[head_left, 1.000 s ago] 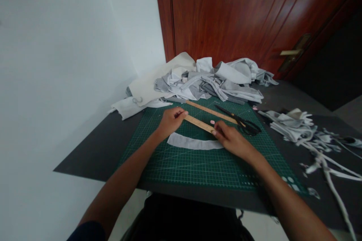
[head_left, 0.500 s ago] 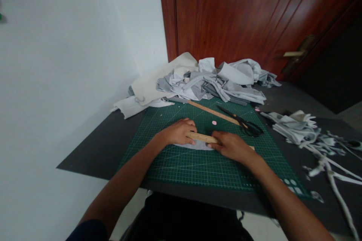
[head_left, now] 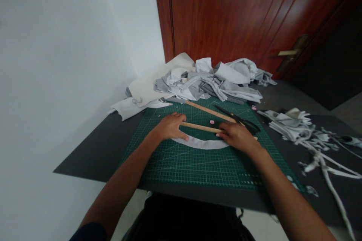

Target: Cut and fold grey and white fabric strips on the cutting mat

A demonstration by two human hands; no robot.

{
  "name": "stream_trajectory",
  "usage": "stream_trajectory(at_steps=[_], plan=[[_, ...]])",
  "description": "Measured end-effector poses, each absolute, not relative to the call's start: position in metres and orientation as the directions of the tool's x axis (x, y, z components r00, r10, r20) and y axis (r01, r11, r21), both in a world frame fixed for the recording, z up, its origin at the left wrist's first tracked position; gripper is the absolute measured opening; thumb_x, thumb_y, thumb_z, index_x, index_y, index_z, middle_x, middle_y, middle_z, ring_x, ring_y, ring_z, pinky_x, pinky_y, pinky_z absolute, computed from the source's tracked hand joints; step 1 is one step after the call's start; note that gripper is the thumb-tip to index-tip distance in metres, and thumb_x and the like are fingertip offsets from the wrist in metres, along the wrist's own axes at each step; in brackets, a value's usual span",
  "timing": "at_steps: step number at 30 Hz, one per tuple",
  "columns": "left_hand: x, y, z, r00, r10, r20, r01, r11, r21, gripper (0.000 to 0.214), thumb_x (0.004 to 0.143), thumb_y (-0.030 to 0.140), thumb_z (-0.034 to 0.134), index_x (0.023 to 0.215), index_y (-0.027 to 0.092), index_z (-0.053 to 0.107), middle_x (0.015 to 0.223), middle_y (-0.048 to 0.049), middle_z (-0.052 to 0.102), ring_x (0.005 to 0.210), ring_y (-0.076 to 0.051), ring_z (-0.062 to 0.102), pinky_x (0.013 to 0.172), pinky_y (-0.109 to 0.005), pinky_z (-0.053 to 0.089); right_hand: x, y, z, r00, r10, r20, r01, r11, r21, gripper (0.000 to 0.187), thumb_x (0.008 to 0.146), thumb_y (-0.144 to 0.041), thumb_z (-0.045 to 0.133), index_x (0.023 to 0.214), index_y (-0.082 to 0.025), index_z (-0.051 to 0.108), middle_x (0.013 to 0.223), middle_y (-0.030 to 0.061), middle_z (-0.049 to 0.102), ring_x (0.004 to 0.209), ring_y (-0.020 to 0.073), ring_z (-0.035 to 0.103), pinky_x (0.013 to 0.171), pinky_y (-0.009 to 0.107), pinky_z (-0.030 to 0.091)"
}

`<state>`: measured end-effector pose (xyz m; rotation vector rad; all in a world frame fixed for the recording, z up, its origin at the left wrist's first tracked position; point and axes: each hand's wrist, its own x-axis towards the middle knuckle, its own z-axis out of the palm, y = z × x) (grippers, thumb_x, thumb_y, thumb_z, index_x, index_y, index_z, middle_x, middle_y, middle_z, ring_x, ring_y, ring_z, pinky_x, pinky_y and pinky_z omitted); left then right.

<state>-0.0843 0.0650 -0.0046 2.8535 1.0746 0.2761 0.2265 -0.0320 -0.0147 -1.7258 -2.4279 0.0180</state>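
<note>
A curved strip of light grey fabric (head_left: 203, 144) lies on the green cutting mat (head_left: 181, 169). Just beyond it is a thin wooden ruler (head_left: 202, 127), apart from the strip in the middle. My left hand (head_left: 170, 127) rests at the ruler's left end, thumb spread away from the fingers and lying on the strip's left end. With curled fingers, my right hand (head_left: 237, 136) grips the ruler toward its right end and hides part of it, along with the strip's right tip.
Black scissors (head_left: 240, 119) lie across a second wooden ruler (head_left: 209, 110). A small pink piece (head_left: 212, 122) sits near them. Piled grey and white fabric (head_left: 209, 83) lines the back, against a brown door (head_left: 220, 15). Fabric scraps (head_left: 294, 126) lie at right on the dark table (head_left: 93, 154).
The ruler has moved away from me, off the strip, showing more of the fabric. My left hand has spread its thumb from the ruler; my right hand has shifted right.
</note>
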Motion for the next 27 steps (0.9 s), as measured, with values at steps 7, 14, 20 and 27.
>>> stream_trajectory(at_steps=[7,14,20,27], plan=[[-0.084,0.067,-0.004,0.798,0.571,0.193,0.537,-0.819,0.204,0.055,0.065,0.054,0.090,0.096,0.019,0.060,0.100,-0.0037,0.063,0.099,-0.024,0.057,0.082,-0.031,0.042,0.229,-0.027,-0.027,-0.294,0.886,0.358,0.942,0.332,-0.049,0.021,0.094,-0.033,0.066,0.107,-0.018,0.070,0.113,0.0140,0.072,0.108,0.0309,0.063,0.091,0.038,0.041],[-0.079,0.066,-0.008,0.779,0.505,0.372,0.511,-0.855,0.091,0.037,0.083,0.036,0.080,0.110,0.019,0.063,0.116,-0.0083,0.063,0.112,-0.027,0.052,0.095,-0.039,0.042,0.208,-0.026,-0.037,-0.319,0.889,0.328,0.936,0.351,-0.040,0.023,0.100,-0.016,0.050,0.102,-0.018,0.073,0.098,0.0113,0.073,0.097,0.0279,0.066,0.086,0.037,0.042],[-0.082,0.067,-0.011,0.812,0.491,0.316,0.449,-0.871,0.199,0.025,0.087,0.025,0.073,0.110,0.017,0.068,0.110,-0.0083,0.066,0.108,-0.025,0.056,0.095,-0.037,0.044,0.216,-0.025,-0.035,-0.310,0.877,0.368,0.919,0.375,-0.119,0.024,0.098,-0.035,0.060,0.109,-0.017,0.072,0.108,0.0142,0.072,0.106,0.0304,0.064,0.095,0.040,0.044],[-0.086,0.068,-0.012,0.823,0.537,0.185,0.498,-0.839,0.219,0.016,0.082,0.027,0.077,0.081,0.018,0.064,0.092,-0.0041,0.062,0.095,-0.022,0.055,0.086,-0.033,0.041,0.188,-0.039,-0.031,-0.439,0.840,0.320,0.838,0.511,-0.193,0.016,0.099,-0.030,0.059,0.103,-0.019,0.070,0.112,0.0126,0.070,0.111,0.0292,0.062,0.093,0.040,0.045]])
